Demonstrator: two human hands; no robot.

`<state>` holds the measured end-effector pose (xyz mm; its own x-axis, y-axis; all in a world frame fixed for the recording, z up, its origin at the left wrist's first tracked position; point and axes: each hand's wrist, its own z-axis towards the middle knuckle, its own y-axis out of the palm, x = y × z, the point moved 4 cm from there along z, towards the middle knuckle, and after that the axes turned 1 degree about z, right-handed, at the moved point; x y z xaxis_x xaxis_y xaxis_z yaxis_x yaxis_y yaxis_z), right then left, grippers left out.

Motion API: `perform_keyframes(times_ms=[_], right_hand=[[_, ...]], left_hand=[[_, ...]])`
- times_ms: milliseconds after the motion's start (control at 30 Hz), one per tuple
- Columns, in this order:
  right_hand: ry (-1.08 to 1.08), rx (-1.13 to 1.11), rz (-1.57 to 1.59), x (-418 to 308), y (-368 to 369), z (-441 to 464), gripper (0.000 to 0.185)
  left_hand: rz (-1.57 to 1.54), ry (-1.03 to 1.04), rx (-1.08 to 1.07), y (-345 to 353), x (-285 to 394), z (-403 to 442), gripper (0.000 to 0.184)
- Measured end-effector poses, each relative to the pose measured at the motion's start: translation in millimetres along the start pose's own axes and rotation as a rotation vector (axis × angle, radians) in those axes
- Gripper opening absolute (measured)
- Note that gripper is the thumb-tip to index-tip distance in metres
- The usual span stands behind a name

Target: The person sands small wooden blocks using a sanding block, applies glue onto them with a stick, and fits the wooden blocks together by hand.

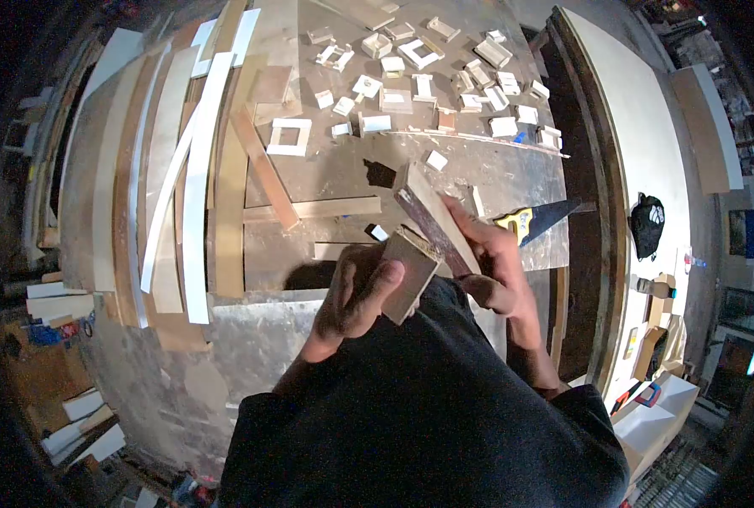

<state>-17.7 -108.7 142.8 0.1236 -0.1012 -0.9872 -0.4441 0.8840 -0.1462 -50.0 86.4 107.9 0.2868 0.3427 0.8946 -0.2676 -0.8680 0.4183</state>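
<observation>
The short wooden block (413, 264) has a ragged edge.

Head camera: looks from your head, forward and steeply down
Black shirt (428, 415): closest to you, filling the bottom of the view
Mid-frame: your left hand (353, 298) and right hand (500, 261), near, just beyond the shirt
Surface (508, 176): reaches away past both, seen from above
Edges: very wide view, bowed lines, dark corners
</observation>
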Motion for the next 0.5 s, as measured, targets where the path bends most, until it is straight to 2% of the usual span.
perform_keyframes(times_ms=[67,100,133,200,233,267,333,367,433,500], right_hand=[[0.088,-0.026,0.004,-2.6,-4.8,-4.4,0.102],[0.108,-0.052,0.05,6.8,-7.7,-11.2,0.103],[0.129,-0.077,0.094,16.4,-10.5,-18.2,0.104],[0.165,-0.079,0.149,26.4,-17.7,-20.9,0.094],[0.151,0.003,0.182,26.8,-21.2,-21.1,0.092],[0.027,-0.043,-0.005,19.1,-34.2,-13.5,0.094],[0.144,-0.02,0.255,17.1,-42.8,-14.8,0.095],[0.18,-0.045,0.269,17.3,-41.0,-15.3,0.092],[0.198,-0.065,0.191,10.9,-28.6,-12.9,0.086],[0.198,-0.029,0.131,6.7,-26.3,-14.7,0.085]], left_hand=[[0.202,0.165,0.071,-8.7,9.4,3.6,0.049],[0.207,0.171,0.078,-9.4,16.5,4.5,0.049],[0.35,0.245,0.081,-5.8,29.5,4.0,0.045],[0.74,0.496,0.234,-1.4,38.6,-2.4,0.033],[0.737,0.495,0.232,-2.3,37.2,-1.9,0.033],[0.677,0.39,0.196,-5.9,33.7,3.4,0.032],[0.609,0.338,0.132,-9.5,29.2,8.9,0.029],[0.607,0.333,0.123,-8.7,27.6,10.0,0.029],[0.916,0.562,0.177,-1.2,36.9,6.5,0.03],[0.89,0.531,0.144,-2.1,36.8,8.9,0.031]])
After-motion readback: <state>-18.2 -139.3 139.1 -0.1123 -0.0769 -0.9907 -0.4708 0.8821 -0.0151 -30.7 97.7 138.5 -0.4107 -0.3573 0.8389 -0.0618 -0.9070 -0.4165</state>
